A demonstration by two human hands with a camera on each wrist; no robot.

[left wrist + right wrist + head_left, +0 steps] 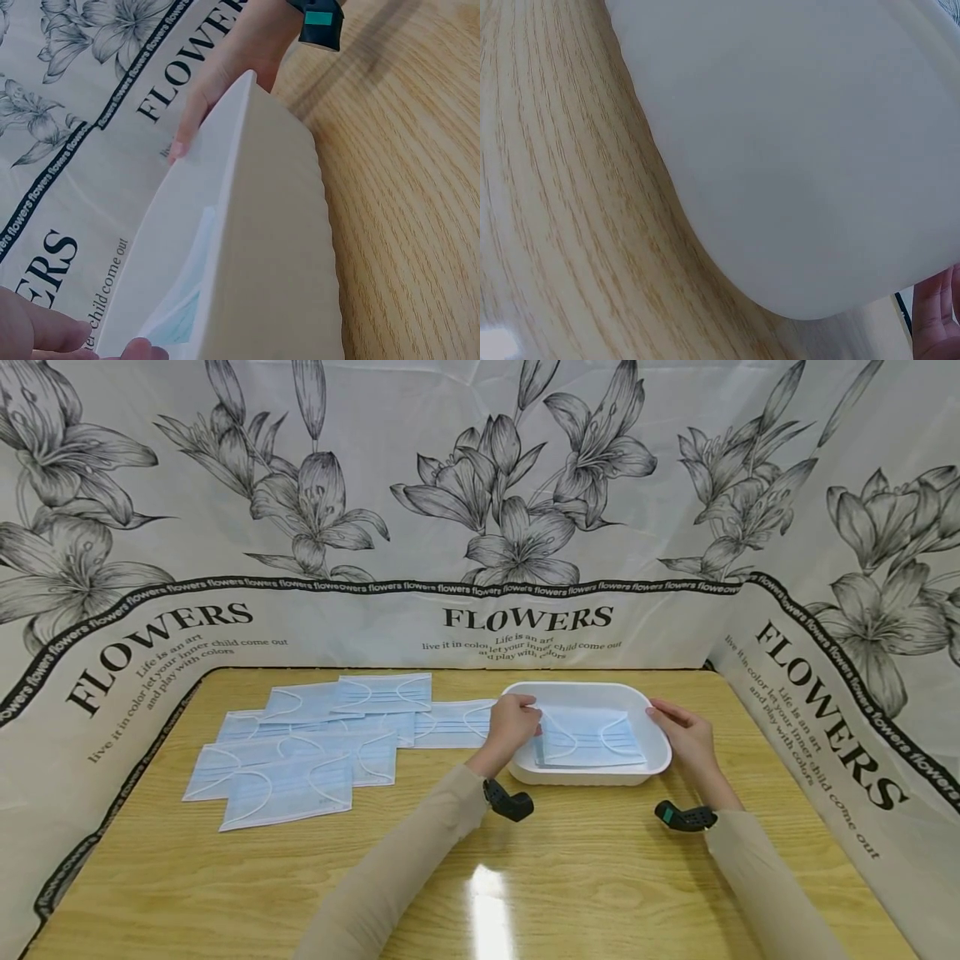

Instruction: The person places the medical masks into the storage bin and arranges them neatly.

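A white tray (585, 689) stands on the wooden table, right of centre, with one blue face mask (592, 739) lying flat in it. My left hand (517, 720) is at the tray's left rim, fingers curled, pinching the mask's left edge. In the left wrist view those fingertips (45, 330) sit by the mask (184, 292) inside the tray (277, 240). My right hand (678, 727) rests with straight fingers against the tray's right rim; the same hand (225, 75) shows past the tray's far side. The right wrist view is filled by the tray's outer wall (802, 150).
Several more blue masks (300, 752) lie spread and overlapping on the table's left half. A flower-printed cloth (480, 527) walls in the back and both sides. The table's near part (480, 877) is bare wood with a glare spot.
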